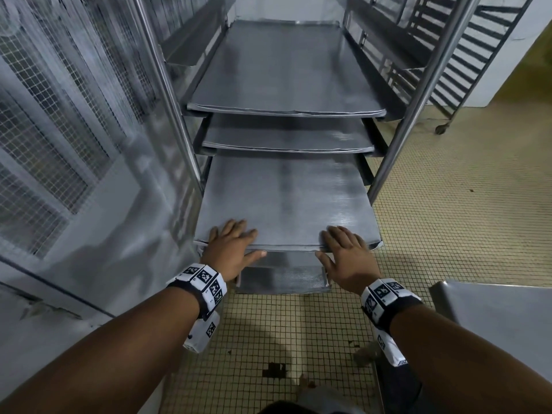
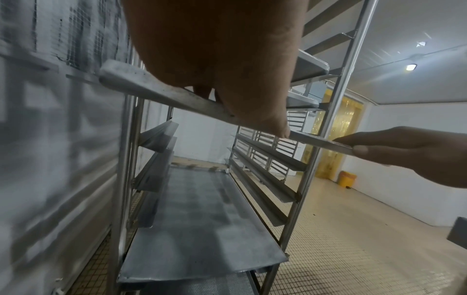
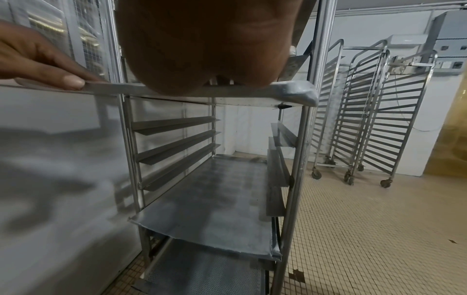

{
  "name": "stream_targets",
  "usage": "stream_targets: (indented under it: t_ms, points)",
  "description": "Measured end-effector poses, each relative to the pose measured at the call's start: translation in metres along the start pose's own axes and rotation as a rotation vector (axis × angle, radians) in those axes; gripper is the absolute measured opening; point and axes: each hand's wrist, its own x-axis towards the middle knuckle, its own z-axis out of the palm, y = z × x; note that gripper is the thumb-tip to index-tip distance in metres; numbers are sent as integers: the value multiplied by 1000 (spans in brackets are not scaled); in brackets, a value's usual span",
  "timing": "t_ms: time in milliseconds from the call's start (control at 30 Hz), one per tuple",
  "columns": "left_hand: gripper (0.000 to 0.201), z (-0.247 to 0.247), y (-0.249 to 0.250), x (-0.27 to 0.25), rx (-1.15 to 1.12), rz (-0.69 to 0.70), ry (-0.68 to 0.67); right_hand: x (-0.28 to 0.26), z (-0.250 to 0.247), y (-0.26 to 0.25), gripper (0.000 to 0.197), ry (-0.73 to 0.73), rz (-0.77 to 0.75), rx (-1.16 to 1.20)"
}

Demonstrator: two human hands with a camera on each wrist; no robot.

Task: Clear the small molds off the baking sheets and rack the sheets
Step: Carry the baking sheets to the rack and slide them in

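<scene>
A bare grey baking sheet (image 1: 283,204) sits partway into the steel rack (image 1: 418,100), its near end sticking out towards me. My left hand (image 1: 233,243) lies flat on its near left corner, fingers straight on top and thumb along the front lip (image 2: 151,87). My right hand (image 1: 343,249) rests the same way on the near right part, thumb against the edge (image 3: 240,92). Two more sheets (image 1: 283,70) (image 1: 286,138) sit on higher runners. Another sheet (image 2: 202,219) lies on a low runner. No small molds are in view.
A perforated sheet (image 1: 283,277) sits at the rack's bottom. A mesh-panelled wall (image 1: 59,115) runs close along the left. A steel table corner (image 1: 493,318) juts in at the right. Empty wheeled racks (image 3: 379,109) stand on the tiled floor (image 1: 448,219) further right.
</scene>
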Motion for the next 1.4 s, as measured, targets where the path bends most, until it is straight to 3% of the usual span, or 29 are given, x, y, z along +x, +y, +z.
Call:
stream_targets:
  t_ms: [200, 433, 500, 600, 667, 867, 1100, 1300, 1400]
  points:
    - [66, -9, 2, 40, -8, -22, 16, 47, -10, 15, 65, -62, -54, 52]
    - [61, -13, 19, 80, -3, -102, -30, 102, -16, 21, 64, -114, -178, 109]
    - [73, -12, 25, 85, 16, -122, -26, 110, -15, 24, 63, -109, -185, 102]
    - [107, -6, 27, 91, 38, -131, 30, 120, -16, 29, 63, -103, -183, 107]
    - [112, -3, 24, 98, 34, -128, 68, 126, -15, 32, 61, -90, -183, 127]
    - [100, -3, 14, 123, 4, -107, 119, 148, -10, 37, 54, -10, -171, 152]
    - [73, -9, -8, 171, 1, -59, 182, 182, -9, 29, 47, 107, -55, 165]
    - [53, -11, -27, 208, 54, -4, 268, 217, -9, 28, 62, 148, -13, 213]
    - [51, -10, -35, 217, 90, 4, 273, 227, -4, 29, 58, 184, 5, 221]
